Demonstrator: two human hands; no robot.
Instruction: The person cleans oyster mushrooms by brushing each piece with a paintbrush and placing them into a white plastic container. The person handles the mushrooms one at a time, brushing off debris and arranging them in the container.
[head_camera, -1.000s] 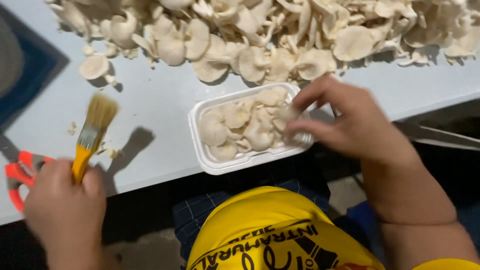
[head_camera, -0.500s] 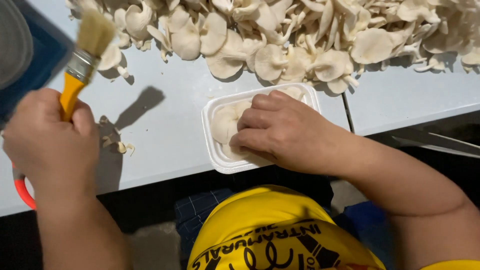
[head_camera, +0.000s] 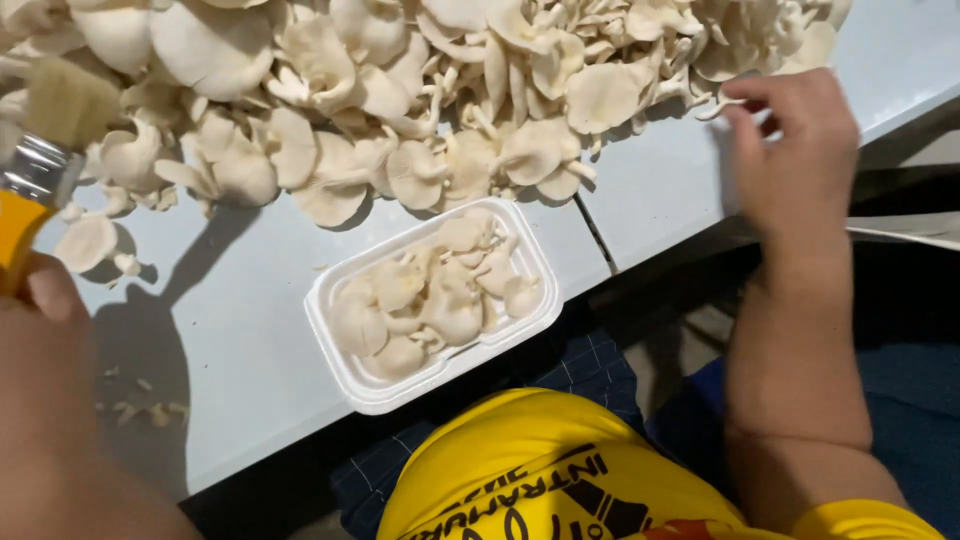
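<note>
While the left hand (head_camera: 50, 400) is clamped around the yellow handle of a brush (head_camera: 45, 140), the tool stands tilted at the left edge of the view: pale, soft bristles fanned at the top, a ribbed silver metal band below them, the smooth handle vanishing into the fist, thumb pressed along it. Right hand (head_camera: 795, 150): empty, fingers slightly apart and curled, fingertips touching a small mushroom stem at the right fringe of the mushroom pile (head_camera: 420, 90). Pile: cream-white oyster mushrooms, broad flat caps with wavy edges, thin bent stems, matte and soft-looking, heaped along the far side of the table (head_camera: 240, 330). Table: smooth pale grey surface with a dark seam running across it near the tray, its near edge facing the person. Tray (head_camera: 335, 330): 1 white rectangular foam container with rounded corners and a raised rim, sitting at the table's near edge, between the 2 hands, just below the pile; filled with loose mushroom caps and stems. Crumbs (head_camera: 140, 400): small mushroom scraps scattered on the table beside the left hand, within its shadow. Clothing: a yellow shirt (head_camera: 540, 470) with dark print, below the tray.
</note>
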